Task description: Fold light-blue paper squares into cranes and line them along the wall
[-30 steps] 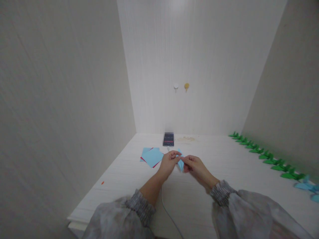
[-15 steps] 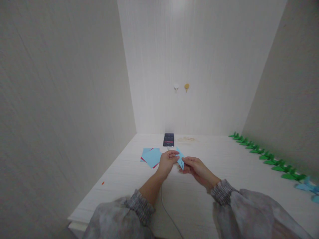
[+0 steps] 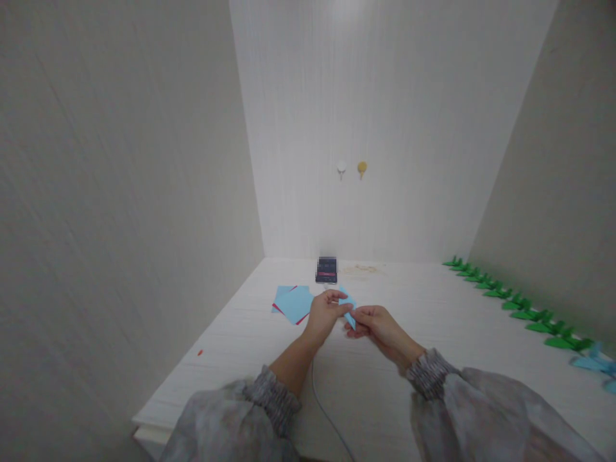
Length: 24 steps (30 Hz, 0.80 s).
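Observation:
A small folded piece of light blue paper hangs just above the white table, pinched between both hands. My left hand grips its left side with thumb and fingers. My right hand holds its lower right part. Both wrists end in grey gathered sleeves. Most of the paper is hidden by my fingers.
A stack of blue and red paper sheets lies left of my hands. A dark phone stands near the back wall, with a grey cable running toward me. Folded green paper figures line the right wall, then blue ones. Two wall hooks.
The hands stay together on the blue paper. The paper stood more upright half a second ago and now sits lower and flatter between the fingers.

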Tool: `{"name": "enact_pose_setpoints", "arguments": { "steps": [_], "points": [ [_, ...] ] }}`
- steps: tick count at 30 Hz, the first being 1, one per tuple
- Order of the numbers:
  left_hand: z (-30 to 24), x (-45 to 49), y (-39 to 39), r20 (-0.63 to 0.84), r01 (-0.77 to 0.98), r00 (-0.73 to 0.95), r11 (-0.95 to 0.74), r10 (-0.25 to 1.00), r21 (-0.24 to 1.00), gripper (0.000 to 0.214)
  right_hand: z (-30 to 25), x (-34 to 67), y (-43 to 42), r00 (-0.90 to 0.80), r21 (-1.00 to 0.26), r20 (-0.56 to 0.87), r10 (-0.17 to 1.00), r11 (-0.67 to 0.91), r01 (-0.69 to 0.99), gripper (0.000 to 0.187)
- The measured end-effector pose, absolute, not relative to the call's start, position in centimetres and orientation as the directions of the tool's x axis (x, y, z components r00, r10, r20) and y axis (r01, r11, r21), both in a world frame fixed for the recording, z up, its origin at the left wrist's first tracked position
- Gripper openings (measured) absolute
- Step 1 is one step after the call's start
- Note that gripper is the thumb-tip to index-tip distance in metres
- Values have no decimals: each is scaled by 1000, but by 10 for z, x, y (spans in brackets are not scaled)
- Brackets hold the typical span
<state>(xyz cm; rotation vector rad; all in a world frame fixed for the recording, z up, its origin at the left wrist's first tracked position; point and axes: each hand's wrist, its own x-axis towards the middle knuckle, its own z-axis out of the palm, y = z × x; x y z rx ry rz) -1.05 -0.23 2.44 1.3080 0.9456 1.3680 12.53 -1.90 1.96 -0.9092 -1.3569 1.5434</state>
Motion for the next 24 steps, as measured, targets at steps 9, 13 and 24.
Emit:
{"name": "enact_pose_setpoints", "arguments": {
  "steps": [9, 13, 24],
  "points": [
    [32, -10, -5, 251, -106, -26, -253, 968, 962, 23, 23, 126, -21, -372, -993, -5, 928, -48, -108, 29],
    [32, -11, -3, 258, -119, -50, -262, 965, 958, 24, 25, 124, -22, -354, -994, -16, 935, -54, -98, 28],
    [29, -16, 4, 266, -173, -135, -287, 954, 942, 27, 28, 118, -23, -366, -994, -47, 929, -80, -77, 24]
  ]
}}
